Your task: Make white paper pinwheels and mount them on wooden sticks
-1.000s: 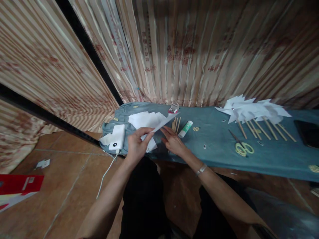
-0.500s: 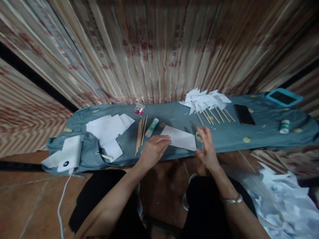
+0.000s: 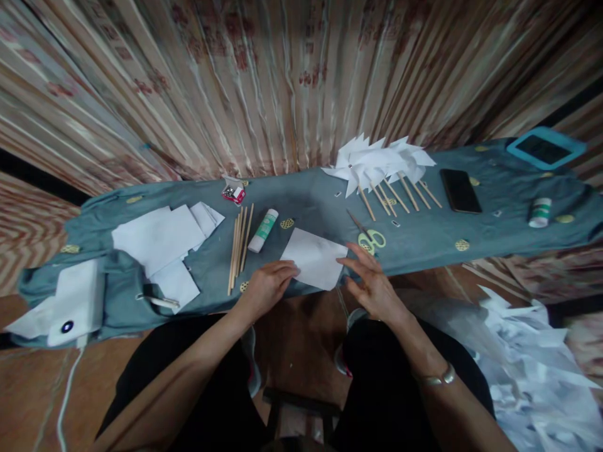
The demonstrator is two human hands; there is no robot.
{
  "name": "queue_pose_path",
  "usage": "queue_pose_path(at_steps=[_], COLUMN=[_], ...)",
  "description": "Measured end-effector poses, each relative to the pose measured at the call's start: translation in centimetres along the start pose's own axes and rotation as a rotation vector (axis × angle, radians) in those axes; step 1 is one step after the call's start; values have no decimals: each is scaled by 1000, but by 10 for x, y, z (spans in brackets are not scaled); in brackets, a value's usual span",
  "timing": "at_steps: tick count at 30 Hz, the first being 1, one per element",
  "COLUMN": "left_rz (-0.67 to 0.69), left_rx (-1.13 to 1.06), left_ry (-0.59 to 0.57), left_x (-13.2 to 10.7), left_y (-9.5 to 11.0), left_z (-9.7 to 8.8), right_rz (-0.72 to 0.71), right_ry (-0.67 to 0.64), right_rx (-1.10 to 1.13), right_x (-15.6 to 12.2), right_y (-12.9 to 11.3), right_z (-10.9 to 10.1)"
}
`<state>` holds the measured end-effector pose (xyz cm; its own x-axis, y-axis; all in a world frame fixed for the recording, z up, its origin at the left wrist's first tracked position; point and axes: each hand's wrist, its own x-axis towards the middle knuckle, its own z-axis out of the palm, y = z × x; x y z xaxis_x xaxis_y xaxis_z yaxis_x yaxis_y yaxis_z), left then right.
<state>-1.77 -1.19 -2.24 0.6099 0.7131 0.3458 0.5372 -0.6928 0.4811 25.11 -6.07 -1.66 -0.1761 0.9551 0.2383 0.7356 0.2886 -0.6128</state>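
A white sheet of paper (image 3: 315, 258) lies at the front of the cloth-covered table between my hands. My left hand (image 3: 269, 285) pinches its left edge between thumb and fingers. At the right edge, my right hand (image 3: 374, 285) has its fingers apart, fingertips at the paper's corner. Green-handled scissors (image 3: 372, 240) rest just beyond the right hand, blades pointing away. A glue stick (image 3: 263, 230) lies behind my left hand, beside several thin wooden sticks (image 3: 239, 246).
Paper pinwheels on sticks (image 3: 377, 164) lie at the back, near a black phone (image 3: 460, 191). Left are stacked papers (image 3: 157, 237), a pen (image 3: 162, 302), a white corded device (image 3: 78, 301) and a small red box of pins (image 3: 233, 191). Right are a blue-framed tablet (image 3: 541, 149), another glue stick (image 3: 539, 212) and bagged pinwheels (image 3: 532, 376).
The paper now appears broader and squarer than the narrow shape before. My right hand has moved off the scissors' handles, which now show. The camera view has shifted.
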Motion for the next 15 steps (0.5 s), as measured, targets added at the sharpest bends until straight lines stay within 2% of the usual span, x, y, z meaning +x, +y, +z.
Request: queue_pose_path(at_steps=[8,12,15], left_rz=[-2,-36,-42], left_rx=[-84,-69,-57], left_ry=[-52,-90,-75], left_x=[-6,-5,-3], left_y=[-3,2,4], left_z=[-6,-12,-13], right_rz=[4,70,92], right_ry=[-56,-14,17], right_rx=[141,224,229], right_x=[7,14,20], right_y=[-6,-7,-8], right_z=[8,13,15])
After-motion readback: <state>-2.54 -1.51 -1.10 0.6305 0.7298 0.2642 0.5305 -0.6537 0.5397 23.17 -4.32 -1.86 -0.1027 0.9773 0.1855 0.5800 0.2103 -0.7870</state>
